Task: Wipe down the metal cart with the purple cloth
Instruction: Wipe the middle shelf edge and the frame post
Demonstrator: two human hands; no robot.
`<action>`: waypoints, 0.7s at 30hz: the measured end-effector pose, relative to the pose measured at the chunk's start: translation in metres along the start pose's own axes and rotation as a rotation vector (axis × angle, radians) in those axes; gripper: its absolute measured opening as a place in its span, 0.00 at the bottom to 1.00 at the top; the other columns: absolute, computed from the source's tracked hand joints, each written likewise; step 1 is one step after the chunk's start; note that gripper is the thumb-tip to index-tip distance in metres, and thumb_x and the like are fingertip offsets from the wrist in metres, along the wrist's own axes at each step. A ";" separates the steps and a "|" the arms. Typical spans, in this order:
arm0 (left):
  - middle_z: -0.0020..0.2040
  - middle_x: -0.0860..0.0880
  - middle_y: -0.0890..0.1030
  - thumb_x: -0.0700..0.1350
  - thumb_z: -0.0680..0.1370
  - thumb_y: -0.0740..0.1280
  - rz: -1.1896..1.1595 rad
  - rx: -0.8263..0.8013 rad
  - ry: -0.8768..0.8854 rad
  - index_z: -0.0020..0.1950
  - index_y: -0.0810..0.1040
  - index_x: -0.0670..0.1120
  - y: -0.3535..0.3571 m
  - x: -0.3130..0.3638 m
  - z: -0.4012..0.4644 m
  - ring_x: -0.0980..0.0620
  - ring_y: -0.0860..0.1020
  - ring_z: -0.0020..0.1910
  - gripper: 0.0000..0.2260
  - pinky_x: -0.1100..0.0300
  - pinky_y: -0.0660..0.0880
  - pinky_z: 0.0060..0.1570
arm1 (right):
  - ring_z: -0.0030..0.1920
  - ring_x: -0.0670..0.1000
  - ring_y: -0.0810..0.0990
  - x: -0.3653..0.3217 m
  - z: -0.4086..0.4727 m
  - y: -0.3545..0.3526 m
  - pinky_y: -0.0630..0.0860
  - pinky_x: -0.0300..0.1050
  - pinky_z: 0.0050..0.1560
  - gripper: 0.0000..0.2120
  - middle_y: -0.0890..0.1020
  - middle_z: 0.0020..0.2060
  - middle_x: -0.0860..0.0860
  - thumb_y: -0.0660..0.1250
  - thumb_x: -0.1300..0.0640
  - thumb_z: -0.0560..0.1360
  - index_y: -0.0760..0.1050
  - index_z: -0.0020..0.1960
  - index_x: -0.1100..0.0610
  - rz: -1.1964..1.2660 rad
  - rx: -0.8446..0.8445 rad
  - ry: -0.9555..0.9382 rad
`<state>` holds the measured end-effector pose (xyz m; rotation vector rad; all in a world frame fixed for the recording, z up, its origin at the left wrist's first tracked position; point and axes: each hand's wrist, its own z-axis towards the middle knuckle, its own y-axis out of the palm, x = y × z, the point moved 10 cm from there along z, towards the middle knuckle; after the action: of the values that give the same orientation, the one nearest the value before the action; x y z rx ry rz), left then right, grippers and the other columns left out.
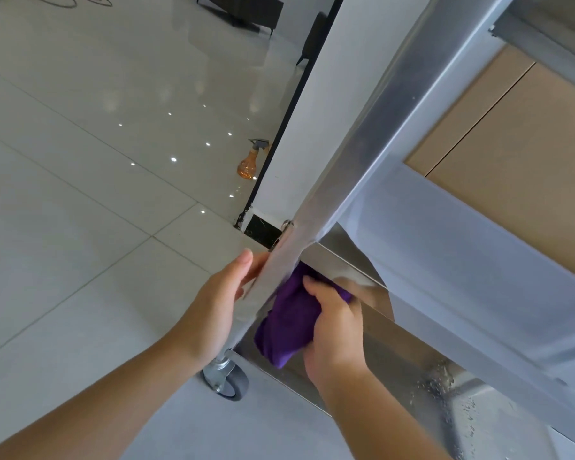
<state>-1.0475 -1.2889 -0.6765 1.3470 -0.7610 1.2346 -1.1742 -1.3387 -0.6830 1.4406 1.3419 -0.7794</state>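
Observation:
The metal cart [372, 151] fills the right half of the head view, its shiny corner post running from top right down to a grey caster wheel [228, 381]. My left hand [219, 307] grips the outer side of that post low down, fingers wrapped on its edge. My right hand [336, 330] is closed around the bunched purple cloth [287, 323] and presses it against the inner side of the post, just above the bottom shelf [445, 390], which carries water droplets.
An orange spray bottle [250, 161] stands on the glossy tiled floor [80, 194] by a white wall with a black edge strip [279, 134]. Dark furniture legs [243, 11] show at the top. Beige cabinet panels [518, 154] lie behind the cart.

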 end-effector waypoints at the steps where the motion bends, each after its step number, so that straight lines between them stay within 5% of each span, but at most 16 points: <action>1: 0.67 0.45 0.73 0.53 0.81 0.50 -0.030 -0.017 0.064 0.61 0.77 0.53 0.000 -0.011 -0.001 0.58 0.80 0.51 0.19 0.65 0.74 0.48 | 0.49 0.57 0.81 0.003 -0.005 0.012 0.77 0.53 0.52 0.20 0.82 0.49 0.56 0.65 0.68 0.66 0.75 0.57 0.60 0.089 -0.082 0.065; 4: 0.70 0.45 0.69 0.52 0.83 0.46 -0.038 0.032 -0.066 0.72 0.63 0.44 0.002 -0.023 -0.005 0.49 0.71 0.66 0.21 0.56 0.69 0.63 | 0.44 0.56 0.81 0.005 -0.016 0.036 0.78 0.48 0.42 0.32 0.82 0.45 0.56 0.61 0.65 0.51 0.74 0.57 0.62 0.279 -0.264 0.089; 7: 0.53 0.61 0.81 0.60 0.79 0.43 -0.199 -0.034 -0.189 0.62 0.68 0.54 0.026 -0.005 -0.003 0.67 0.76 0.55 0.20 0.73 0.72 0.48 | 0.36 0.50 0.81 0.004 -0.029 0.042 0.78 0.42 0.35 0.27 0.82 0.36 0.52 0.60 0.67 0.51 0.75 0.50 0.59 0.280 -0.301 -0.030; 10: 0.65 0.54 0.75 0.57 0.80 0.44 -0.310 -0.013 -0.193 0.67 0.69 0.53 0.014 -0.012 -0.005 0.62 0.70 0.65 0.23 0.70 0.69 0.55 | 0.37 0.46 0.77 -0.004 -0.047 0.057 0.75 0.42 0.40 0.27 0.79 0.35 0.47 0.60 0.69 0.57 0.77 0.50 0.48 0.026 -0.378 -0.239; 13: 0.60 0.56 0.79 0.64 0.77 0.48 -0.408 -0.167 -0.168 0.62 0.77 0.59 0.032 -0.005 -0.004 0.61 0.75 0.61 0.24 0.69 0.72 0.55 | 0.47 0.40 0.79 -0.005 -0.059 0.070 0.75 0.35 0.49 0.41 0.81 0.47 0.37 0.58 0.73 0.61 0.64 0.70 0.46 -0.081 -0.472 -0.393; 15: 0.64 0.51 0.77 0.66 0.70 0.65 -0.590 -0.163 -0.244 0.68 0.73 0.54 0.026 -0.013 -0.006 0.55 0.73 0.64 0.29 0.61 0.70 0.63 | 0.71 0.49 0.66 0.005 -0.065 0.073 0.64 0.53 0.69 0.47 0.67 0.70 0.40 0.60 0.72 0.64 0.54 0.74 0.37 -0.187 -0.459 -0.481; 16: 0.66 0.48 0.75 0.66 0.66 0.70 -0.633 -0.149 -0.274 0.70 0.70 0.51 0.021 -0.018 -0.005 0.52 0.72 0.66 0.36 0.57 0.66 0.67 | 0.75 0.51 0.57 0.008 -0.069 0.073 0.56 0.60 0.73 0.47 0.58 0.75 0.41 0.62 0.70 0.66 0.51 0.73 0.34 -0.234 -0.439 -0.520; 18: 0.67 0.45 0.73 0.67 0.66 0.69 -0.598 -0.172 -0.263 0.71 0.69 0.47 0.019 -0.013 -0.004 0.49 0.71 0.68 0.39 0.55 0.64 0.69 | 0.69 0.53 0.67 0.005 -0.073 0.080 0.61 0.59 0.70 0.42 0.65 0.71 0.44 0.65 0.65 0.69 0.51 0.74 0.36 -0.189 -0.479 -0.551; 19: 0.65 0.44 0.75 0.68 0.68 0.65 -0.581 -0.216 -0.242 0.68 0.72 0.45 0.019 -0.011 -0.004 0.49 0.73 0.66 0.37 0.57 0.69 0.65 | 0.58 0.52 0.75 -0.001 -0.072 0.085 0.72 0.52 0.62 0.38 0.74 0.61 0.45 0.65 0.66 0.70 0.57 0.73 0.40 -0.105 -0.525 -0.543; 21: 0.57 0.45 0.81 0.69 0.71 0.56 -0.562 -0.133 -0.316 0.57 0.82 0.47 0.010 -0.017 -0.005 0.51 0.79 0.58 0.32 0.61 0.76 0.52 | 0.43 0.44 0.79 -0.016 -0.058 0.085 0.76 0.39 0.45 0.28 0.79 0.46 0.46 0.64 0.67 0.71 0.66 0.63 0.42 -0.011 -0.517 -0.491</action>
<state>-1.0628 -1.2893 -0.6903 1.5263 -0.6052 0.5277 -1.1041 -1.2823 -0.6312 0.7715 1.0624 -0.6711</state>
